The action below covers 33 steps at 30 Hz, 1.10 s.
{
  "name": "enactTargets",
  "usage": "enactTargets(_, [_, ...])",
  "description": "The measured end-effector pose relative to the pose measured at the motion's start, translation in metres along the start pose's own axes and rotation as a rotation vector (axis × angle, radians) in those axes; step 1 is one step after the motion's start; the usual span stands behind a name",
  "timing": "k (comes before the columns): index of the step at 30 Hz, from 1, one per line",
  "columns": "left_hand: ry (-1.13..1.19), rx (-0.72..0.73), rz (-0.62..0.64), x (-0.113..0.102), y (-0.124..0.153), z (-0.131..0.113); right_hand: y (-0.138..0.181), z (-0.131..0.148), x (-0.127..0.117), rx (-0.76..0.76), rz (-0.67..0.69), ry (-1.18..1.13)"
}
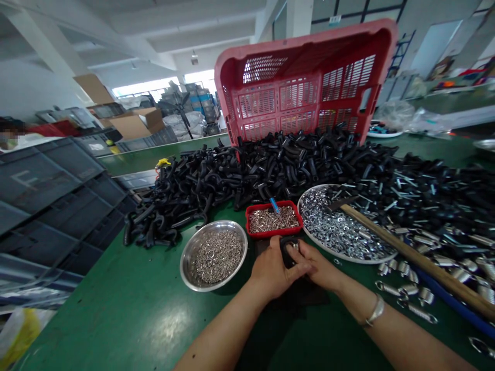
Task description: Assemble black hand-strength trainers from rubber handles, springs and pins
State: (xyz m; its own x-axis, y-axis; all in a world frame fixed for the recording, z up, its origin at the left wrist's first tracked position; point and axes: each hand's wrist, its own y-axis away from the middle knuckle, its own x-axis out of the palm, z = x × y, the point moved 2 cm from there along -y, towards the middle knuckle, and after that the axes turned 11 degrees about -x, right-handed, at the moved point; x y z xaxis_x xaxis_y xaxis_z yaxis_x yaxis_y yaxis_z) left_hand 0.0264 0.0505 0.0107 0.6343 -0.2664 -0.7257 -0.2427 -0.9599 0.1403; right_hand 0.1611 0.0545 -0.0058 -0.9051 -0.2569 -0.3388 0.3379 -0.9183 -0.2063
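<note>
Between my two hands is a black plastic part, with a small metal spring showing at its right side. My left hand is wrapped round the part from the left, its thumb reaching across to the right. From the right, my right hand has its fingers closed at the spring; the fingertips are partly hidden. Just beyond the hands stands a red tray of small metal pins, with a blue-handled tool lying in it. To the left is a steel bowl of tiny metal pieces.
A white round tray of metal pieces bears a wooden-handled hammer. Loose springs lie at the right. Behind, black curved parts spill from a tipped red crate. Grey bins are stacked beyond the green table's left edge.
</note>
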Motion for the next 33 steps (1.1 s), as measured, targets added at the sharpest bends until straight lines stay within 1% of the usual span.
enactTargets(2, [-0.168, -0.023, -0.112, -0.003, 0.003, -0.009, -0.003, -0.003, 0.002, 0.032, -0.06, -0.083])
enactTargets(4, [-0.283, -0.027, -0.168, -0.001, 0.007, -0.018, -0.004, -0.002, 0.005, 0.073, -0.115, -0.174])
enactTargets(7, [-0.368, -0.057, -0.156, 0.007, 0.008, -0.023, -0.002, 0.001, 0.012, 0.205, -0.232, -0.336])
enactTargets(10, [-0.356, -0.054, -0.127, 0.012, 0.003, -0.019, 0.004, 0.003, 0.018, 0.323, -0.316, -0.449])
enactTargets(11, [-0.343, -0.039, -0.117, 0.012, 0.001, -0.017, 0.006, 0.003, 0.018, 0.331, -0.321, -0.47])
enactTargets(12, [-0.332, -0.022, -0.109, 0.01, -0.002, -0.014, 0.007, 0.004, 0.016, 0.326, -0.297, -0.471])
enactTargets(13, [-0.323, -0.002, -0.101, 0.008, -0.003, -0.011, 0.006, 0.004, 0.013, 0.315, -0.236, -0.435])
enactTargets(14, [-0.317, 0.018, -0.094, 0.005, -0.005, -0.008, 0.004, 0.004, 0.008, 0.3, -0.142, -0.346])
enactTargets(15, [-0.316, 0.036, -0.088, 0.002, -0.006, -0.005, 0.001, 0.005, 0.0, 0.277, -0.047, -0.189])
enactTargets(16, [-0.321, 0.049, -0.082, -0.002, -0.007, -0.002, -0.006, 0.006, -0.009, 0.243, 0.02, 0.032])
enactTargets(17, [-0.331, 0.06, -0.073, -0.006, -0.008, 0.0, -0.014, 0.008, -0.019, 0.198, 0.068, 0.306])
enactTargets(19, [-0.357, 0.08, -0.055, -0.01, -0.011, 0.003, -0.038, 0.014, -0.038, 0.079, 0.077, 0.852])
enactTargets(20, [-0.377, 0.089, -0.043, -0.011, -0.013, 0.004, -0.051, 0.015, -0.044, 0.037, 0.116, 1.048])
enactTargets(21, [-0.4, 0.098, -0.03, -0.011, -0.015, 0.005, -0.065, 0.016, -0.048, 0.021, 0.161, 1.146])
enactTargets(23, [-0.443, 0.121, -0.003, -0.008, -0.02, 0.006, -0.09, 0.013, -0.049, 0.04, 0.271, 1.213])
enactTargets(26, [-0.463, 0.143, 0.007, -0.003, -0.022, 0.009, -0.114, 0.006, -0.044, 0.086, 0.348, 1.236])
enactTargets(28, [-0.45, 0.14, 0.007, -0.002, -0.02, 0.011, -0.119, 0.003, -0.042, 0.101, 0.364, 1.25])
enactTargets(30, [-0.439, 0.151, 0.018, -0.006, -0.018, 0.012, -0.118, 0.0, -0.043, 0.103, 0.37, 1.253])
enactTargets(32, [-0.419, 0.172, 0.013, -0.017, -0.02, 0.011, -0.113, -0.002, -0.047, 0.093, 0.366, 1.247])
enactTargets(33, [-0.408, 0.165, -0.014, -0.024, -0.024, 0.011, -0.11, -0.003, -0.049, 0.085, 0.356, 1.243])
